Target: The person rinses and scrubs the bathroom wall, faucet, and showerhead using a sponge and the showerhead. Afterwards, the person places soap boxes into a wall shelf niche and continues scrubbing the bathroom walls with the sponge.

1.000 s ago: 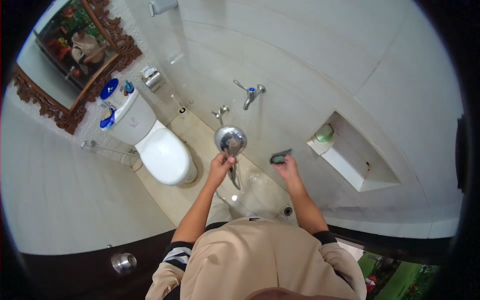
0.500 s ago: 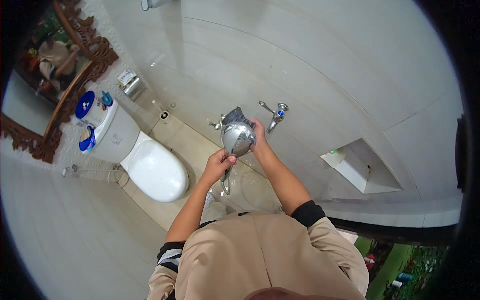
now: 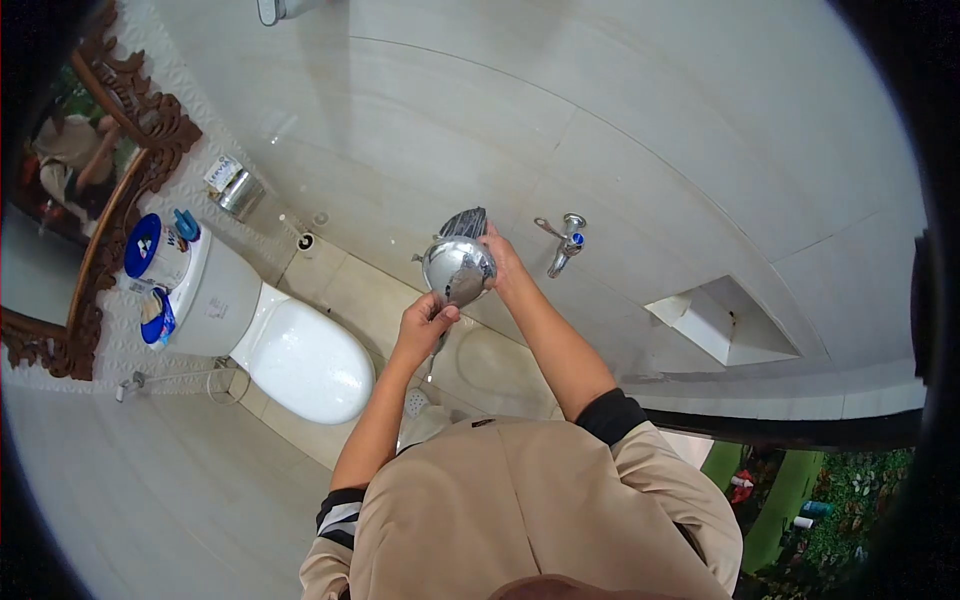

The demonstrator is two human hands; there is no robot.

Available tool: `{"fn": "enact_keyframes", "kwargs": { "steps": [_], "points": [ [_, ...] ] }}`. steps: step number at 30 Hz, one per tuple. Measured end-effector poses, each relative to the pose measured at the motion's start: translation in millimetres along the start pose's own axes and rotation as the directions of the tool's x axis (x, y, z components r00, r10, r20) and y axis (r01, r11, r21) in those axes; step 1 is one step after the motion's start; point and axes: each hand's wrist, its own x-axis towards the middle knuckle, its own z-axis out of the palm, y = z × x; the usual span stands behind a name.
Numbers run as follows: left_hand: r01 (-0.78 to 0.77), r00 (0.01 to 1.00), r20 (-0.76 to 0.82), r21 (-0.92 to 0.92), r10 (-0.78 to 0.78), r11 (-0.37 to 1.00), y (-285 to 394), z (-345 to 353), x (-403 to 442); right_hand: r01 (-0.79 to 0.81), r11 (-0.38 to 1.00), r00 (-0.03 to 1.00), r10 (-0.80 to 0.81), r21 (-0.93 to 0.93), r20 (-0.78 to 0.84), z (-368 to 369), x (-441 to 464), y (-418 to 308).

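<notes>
A shiny round metal piece, like a shower head or ladle [image 3: 459, 268], is held in front of me. Its narrow lower end is gripped by my left hand [image 3: 427, 325], thumb pressed on top. My right hand [image 3: 503, 260] is at the piece's right edge, fingers partly hidden behind it, holding a dark grey scrubbing pad or cloth [image 3: 463, 223] that shows above the metal. Right of my hands, a chrome tap [image 3: 567, 244] with a blue mark is fixed to the wall.
A white toilet [image 3: 310, 360] stands at the left, with blue-lidded tubs [image 3: 146, 246] on its tank. A carved wooden mirror frame [image 3: 128, 190] hangs at far left. A wall niche [image 3: 728, 320] is at the right. A doorway opens at lower right.
My right hand has come left from the wall side, bringing the dark pad behind the metal piece. The view has shifted, and the toilet now sits further left and lower.
</notes>
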Motion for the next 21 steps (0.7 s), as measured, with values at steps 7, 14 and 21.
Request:
{"fn": "enact_keyframes", "kwargs": {
  "steps": [7, 14, 21],
  "points": [
    [0.028, 0.998, -0.061, -0.014, -0.029, 1.0, 6, 9, 2, -0.117, 0.993, 0.993, 0.118, -0.034, 0.015, 12, -5, -17],
    [-0.036, 0.999, -0.038, -0.068, 0.033, 0.997, -18, 41, 5, -0.128, 0.984, 0.99, 0.135, -0.128, 0.05, -51, 3, 0],
    [-0.013, 0.999, 0.044, 0.037, 0.011, 0.999, -31, 88, -1, -0.108, 0.92, 0.958, -0.005, -0.376, -0.286, -90, -58, -35]
  ]
}}
